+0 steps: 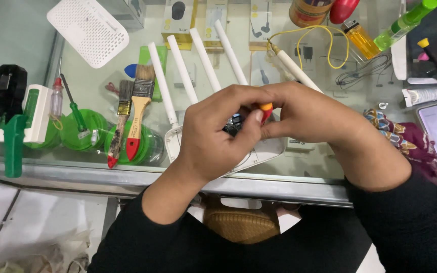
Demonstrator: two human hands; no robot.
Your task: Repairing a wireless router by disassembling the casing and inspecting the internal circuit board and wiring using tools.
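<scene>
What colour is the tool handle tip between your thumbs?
Orange at the tip, red just below it, seen in the head view between the left hand and right hand.

An electronics repair shop counter: a glass display case [77,71] shows boxed earphones [261,23] at twelve o'clock, with paintbrushes [136,108] and a green screwdriver [74,108] at nine o'clock.

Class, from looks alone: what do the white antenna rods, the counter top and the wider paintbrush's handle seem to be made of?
White antenna rods: probably plastic, smooth and matte. Counter top: glass, since boxes show through it, with a metal-looking front edge. Wider paintbrush: pale wooden-looking handle with a red-painted tip.
</scene>
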